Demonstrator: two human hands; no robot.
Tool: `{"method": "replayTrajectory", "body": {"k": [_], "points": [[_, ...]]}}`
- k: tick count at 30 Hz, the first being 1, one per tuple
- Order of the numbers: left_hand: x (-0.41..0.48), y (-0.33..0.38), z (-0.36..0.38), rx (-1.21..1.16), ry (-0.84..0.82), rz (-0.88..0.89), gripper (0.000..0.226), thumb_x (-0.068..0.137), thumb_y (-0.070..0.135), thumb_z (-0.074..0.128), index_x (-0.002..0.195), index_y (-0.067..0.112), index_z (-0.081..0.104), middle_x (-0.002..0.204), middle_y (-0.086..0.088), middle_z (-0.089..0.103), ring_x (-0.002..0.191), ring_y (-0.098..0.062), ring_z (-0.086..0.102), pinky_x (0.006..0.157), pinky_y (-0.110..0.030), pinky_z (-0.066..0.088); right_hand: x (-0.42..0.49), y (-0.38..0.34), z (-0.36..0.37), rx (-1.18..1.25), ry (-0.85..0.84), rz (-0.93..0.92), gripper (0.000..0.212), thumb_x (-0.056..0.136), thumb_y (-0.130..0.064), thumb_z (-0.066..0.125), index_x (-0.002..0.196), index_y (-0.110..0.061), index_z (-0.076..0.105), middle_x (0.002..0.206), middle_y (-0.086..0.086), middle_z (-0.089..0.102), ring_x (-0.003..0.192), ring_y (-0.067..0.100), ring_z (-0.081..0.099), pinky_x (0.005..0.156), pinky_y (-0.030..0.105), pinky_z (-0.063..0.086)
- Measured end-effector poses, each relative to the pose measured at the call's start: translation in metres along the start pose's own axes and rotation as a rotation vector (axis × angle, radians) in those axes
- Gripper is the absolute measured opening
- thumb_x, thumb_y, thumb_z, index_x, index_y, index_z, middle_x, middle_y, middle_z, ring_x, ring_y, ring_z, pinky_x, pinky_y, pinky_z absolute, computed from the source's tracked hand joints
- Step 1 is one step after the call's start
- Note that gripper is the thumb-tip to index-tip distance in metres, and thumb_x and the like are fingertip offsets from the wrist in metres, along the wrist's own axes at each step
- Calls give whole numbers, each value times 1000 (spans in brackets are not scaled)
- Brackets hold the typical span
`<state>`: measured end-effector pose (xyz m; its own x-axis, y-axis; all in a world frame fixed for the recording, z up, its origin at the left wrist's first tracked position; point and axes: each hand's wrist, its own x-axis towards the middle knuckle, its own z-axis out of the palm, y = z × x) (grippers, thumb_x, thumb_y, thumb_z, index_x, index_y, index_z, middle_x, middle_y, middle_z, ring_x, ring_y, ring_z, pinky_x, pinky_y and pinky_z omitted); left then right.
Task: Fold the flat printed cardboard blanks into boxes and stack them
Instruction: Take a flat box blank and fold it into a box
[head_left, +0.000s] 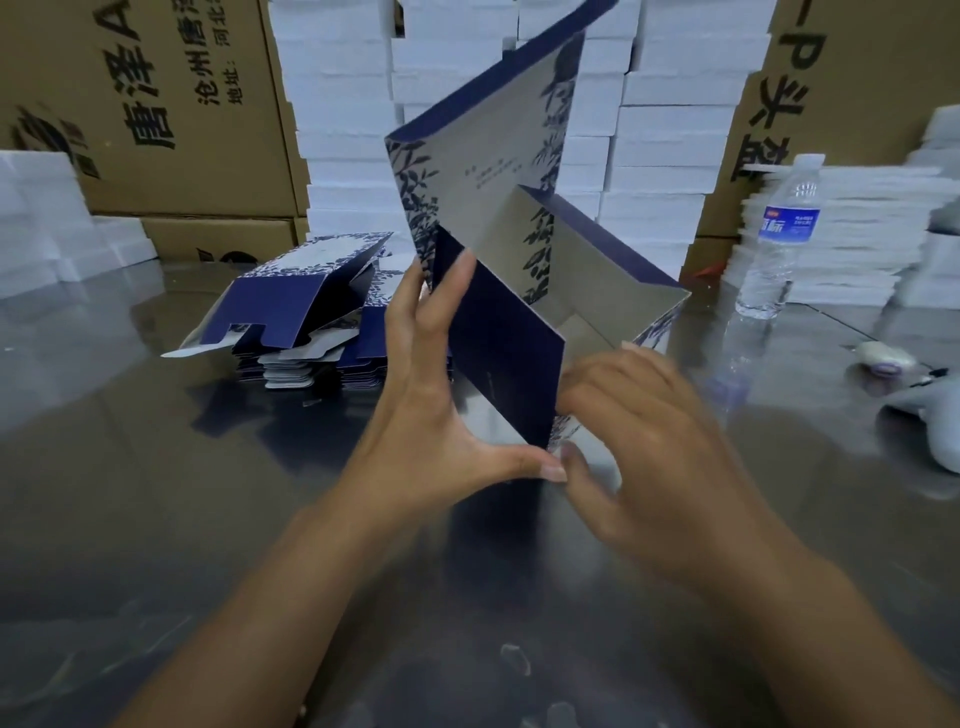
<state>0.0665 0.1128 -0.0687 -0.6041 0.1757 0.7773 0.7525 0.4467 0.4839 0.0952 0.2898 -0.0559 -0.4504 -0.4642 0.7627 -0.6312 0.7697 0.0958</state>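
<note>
Left fingers (447, 296) flat against, right fingers (613, 384) curled round, half-open box (498, 197); shiny table (208, 493), cartons (156, 104) behind.

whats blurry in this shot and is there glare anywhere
Head view: the right hand is motion-smeared, the left hand sharp; the shiny grey metal table gives soft glare and reflections; straight edges bow near the frame's borders.

Left grip (431, 415), right grip (644, 447), forearms (270, 613) bare; longish fingernails (553, 473).
</note>
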Motion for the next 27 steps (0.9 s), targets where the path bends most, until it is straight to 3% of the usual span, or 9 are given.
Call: {"method": "replayTrajectory", "body": {"k": [2, 4, 6, 9, 13, 16, 21, 24, 27], "points": [[1, 1, 0, 16, 24, -2, 125, 44, 57, 82, 141, 50, 5, 153, -9, 3, 145, -11, 10, 103, 1, 16, 1, -5, -2, 49, -74, 22, 19, 69, -2, 55, 84, -5, 66, 92, 6, 67, 99, 27, 61, 103, 34, 32], [2, 3, 0, 58, 48, 27, 119, 51, 51, 82, 144, 45, 7, 151, -7, 4, 142, -2, 12, 101, 1, 18, 3, -9, -3, 129, -106, 51, 23, 73, -1, 43, 80, -7, 65, 90, 4, 67, 96, 24, 61, 103, 34, 32], [1, 4, 2, 92, 56, 86, 109, 60, 43, 78, 145, 39, 10, 148, 0, 4, 137, 13, 8, 100, 3, 17, 4, -11, -4, 190, -95, 53, 31, 73, -6, 33, 76, -7, 64, 82, 3, 65, 82, 25, 62, 92, 31, 38], [-1, 5, 2, 99, 47, 81, 108, 60, 37, 82, 141, 46, 12, 144, 12, 3, 135, 13, 10, 98, 4, 18, 4, -12, -5, 241, -70, 105, 33, 73, -11, 31, 75, -9, 63, 81, 0, 64, 78, 22, 58, 74, 32, 43], [-3, 2, 6, 118, 97, 120, 105, 56, 31, 85, 136, 39, 18, 142, 7, 11, 137, 6, 14, 99, 1, 23, 10, -13, -5, 299, 19, 179, 39, 73, -2, 37, 95, -11, 68, 102, -2, 67, 103, 14, 56, 86, 20, 41], [-3, 3, 9, 111, 122, 160, 93, 60, 37, 78, 134, 34, 21, 143, -6, 15, 139, -2, 18, 101, -2, 24, 25, -9, -7, 304, -9, 252, 55, 66, 5, 41, 110, -18, 65, 117, -4, 62, 109, 11, 52, 88, 18, 39], [-2, -2, 8, 107, 167, 174, 94, 60, 41, 79, 135, 29, 23, 144, -19, 18, 140, -1, 19, 104, -6, 26, 56, -4, -15, 219, -197, 282, 55, 82, -2, 43, 131, -27, 45, 131, -7, 49, 114, 14, 46, 85, 28, 43], [-2, -3, 8, 130, 171, 167, 107, 51, 33, 88, 136, 28, 23, 145, -18, 18, 139, 2, 19, 102, -4, 26, 74, -5, -13, 116, -378, 308, 53, 89, -15, 44, 139, -26, 30, 128, -1, 47, 110, 17, 47, 85, 25, 41], [-2, -2, 11, 107, 175, 183, 105, 52, 35, 82, 138, 35, 23, 146, -13, 17, 139, 0, 20, 100, -2, 27, 90, -10, -8, -23, -650, 329, 41, 92, -17, 47, 131, -22, 37, 123, 2, 50, 108, 21, 50, 85, 27, 38]]}}
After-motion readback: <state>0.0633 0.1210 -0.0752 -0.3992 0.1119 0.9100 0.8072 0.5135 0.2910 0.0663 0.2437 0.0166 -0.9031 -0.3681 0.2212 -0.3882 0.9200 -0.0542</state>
